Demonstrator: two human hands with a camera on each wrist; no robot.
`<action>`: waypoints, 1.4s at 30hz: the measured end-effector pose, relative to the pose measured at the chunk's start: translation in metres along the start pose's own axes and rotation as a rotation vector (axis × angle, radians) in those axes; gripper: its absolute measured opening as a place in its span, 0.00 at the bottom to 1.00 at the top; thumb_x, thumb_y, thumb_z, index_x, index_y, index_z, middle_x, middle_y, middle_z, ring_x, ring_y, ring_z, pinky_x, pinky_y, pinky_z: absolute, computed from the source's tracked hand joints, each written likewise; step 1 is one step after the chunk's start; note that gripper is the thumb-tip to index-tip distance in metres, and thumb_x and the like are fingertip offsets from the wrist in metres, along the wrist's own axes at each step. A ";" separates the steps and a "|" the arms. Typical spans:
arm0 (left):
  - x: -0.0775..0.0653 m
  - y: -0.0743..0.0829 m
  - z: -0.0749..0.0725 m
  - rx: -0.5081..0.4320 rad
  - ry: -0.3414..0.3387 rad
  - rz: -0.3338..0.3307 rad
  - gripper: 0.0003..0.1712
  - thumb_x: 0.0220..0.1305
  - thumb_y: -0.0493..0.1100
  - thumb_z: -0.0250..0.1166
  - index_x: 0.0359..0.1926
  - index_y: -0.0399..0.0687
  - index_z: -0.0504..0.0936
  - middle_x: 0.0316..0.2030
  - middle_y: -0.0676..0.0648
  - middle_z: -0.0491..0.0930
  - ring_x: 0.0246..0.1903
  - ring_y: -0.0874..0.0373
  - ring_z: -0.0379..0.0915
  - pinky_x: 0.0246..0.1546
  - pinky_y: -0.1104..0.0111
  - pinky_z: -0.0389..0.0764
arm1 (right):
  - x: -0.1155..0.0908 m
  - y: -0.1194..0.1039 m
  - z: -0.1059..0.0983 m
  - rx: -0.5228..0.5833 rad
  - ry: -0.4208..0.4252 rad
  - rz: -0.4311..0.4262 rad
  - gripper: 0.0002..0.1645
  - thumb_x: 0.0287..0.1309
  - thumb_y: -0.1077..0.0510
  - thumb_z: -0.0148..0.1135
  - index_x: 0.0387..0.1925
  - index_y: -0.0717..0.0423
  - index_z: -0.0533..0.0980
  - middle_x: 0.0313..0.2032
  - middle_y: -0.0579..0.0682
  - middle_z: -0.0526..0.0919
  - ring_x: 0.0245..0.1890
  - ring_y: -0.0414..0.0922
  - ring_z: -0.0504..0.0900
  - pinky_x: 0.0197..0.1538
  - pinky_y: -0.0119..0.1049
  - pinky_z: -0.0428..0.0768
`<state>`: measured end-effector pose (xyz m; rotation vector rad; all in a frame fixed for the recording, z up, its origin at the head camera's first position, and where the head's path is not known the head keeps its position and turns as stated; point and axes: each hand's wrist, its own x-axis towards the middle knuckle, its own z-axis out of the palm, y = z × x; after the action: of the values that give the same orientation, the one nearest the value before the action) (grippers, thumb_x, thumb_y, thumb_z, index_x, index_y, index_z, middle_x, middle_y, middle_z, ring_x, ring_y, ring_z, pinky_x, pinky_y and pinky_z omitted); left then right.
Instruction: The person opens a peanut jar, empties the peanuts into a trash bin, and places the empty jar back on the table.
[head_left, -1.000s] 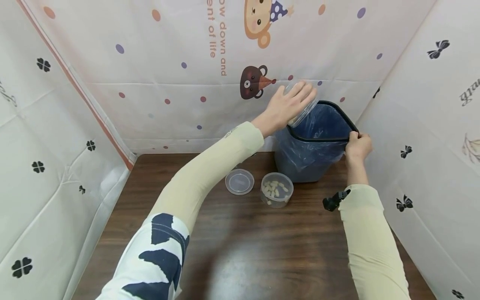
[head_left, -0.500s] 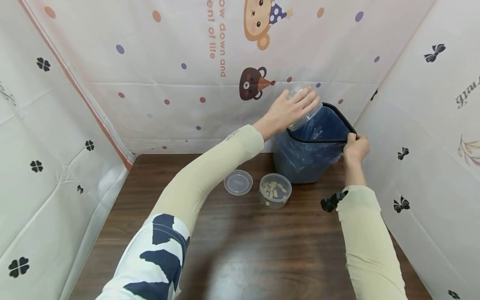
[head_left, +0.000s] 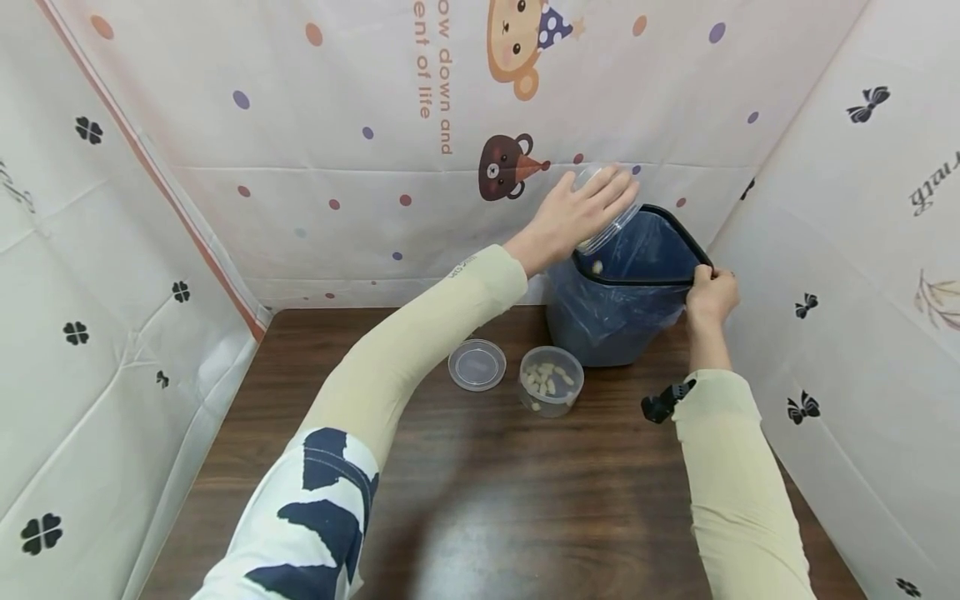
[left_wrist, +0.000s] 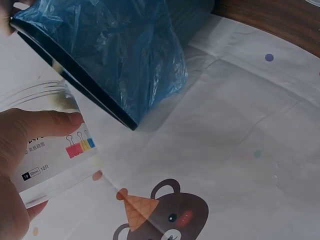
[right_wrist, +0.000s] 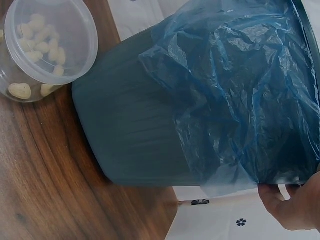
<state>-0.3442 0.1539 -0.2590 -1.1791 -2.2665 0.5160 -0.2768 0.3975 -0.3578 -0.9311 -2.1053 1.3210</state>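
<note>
My left hand grips a clear plastic jar with a printed label, tipped with its mouth at the rim of a blue trash can. In the left wrist view the thumb lies along the jar's side. A small pale piece shows just inside the can's mouth, below the jar. My right hand grips the black rim at the can's near right corner, over the translucent blue bag that lines it. The can's bottom is hidden in the head view.
A round clear tub with peanut-like pale pieces stands on the brown wooden table, close to the can's near left. Left of it lies a round clear lid. Printed cloth walls enclose the table.
The pale piece has appeared in the can's mouth under the jar. My left hand and the jar dipped slightly, then rose a little. My right hand stays on the rim.
</note>
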 end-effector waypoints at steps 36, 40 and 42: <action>0.001 0.012 0.013 0.261 0.136 0.150 0.49 0.71 0.35 0.59 0.82 0.56 0.41 0.81 0.48 0.41 0.80 0.54 0.37 0.63 0.54 0.71 | -0.003 0.000 -0.001 -0.009 -0.029 0.000 0.12 0.73 0.53 0.36 0.34 0.49 0.66 0.38 0.48 0.66 0.34 0.43 0.64 0.40 0.36 0.66; 0.002 0.012 0.013 0.275 0.145 0.145 0.49 0.72 0.34 0.58 0.82 0.57 0.40 0.81 0.49 0.41 0.80 0.55 0.37 0.63 0.54 0.70 | -0.002 0.000 0.000 0.000 -0.025 0.004 0.12 0.72 0.53 0.36 0.35 0.49 0.66 0.40 0.48 0.68 0.36 0.43 0.64 0.41 0.35 0.66; 0.002 0.012 0.013 0.283 0.156 0.137 0.47 0.73 0.33 0.55 0.82 0.58 0.39 0.81 0.50 0.40 0.80 0.55 0.36 0.63 0.54 0.70 | -0.002 0.000 0.000 0.002 -0.020 0.006 0.13 0.72 0.52 0.36 0.37 0.50 0.68 0.42 0.49 0.69 0.37 0.43 0.65 0.41 0.35 0.67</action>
<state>-0.3451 0.1614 -0.2751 -1.1892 -1.9171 0.7440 -0.2756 0.3963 -0.3576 -0.9282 -2.1175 1.3405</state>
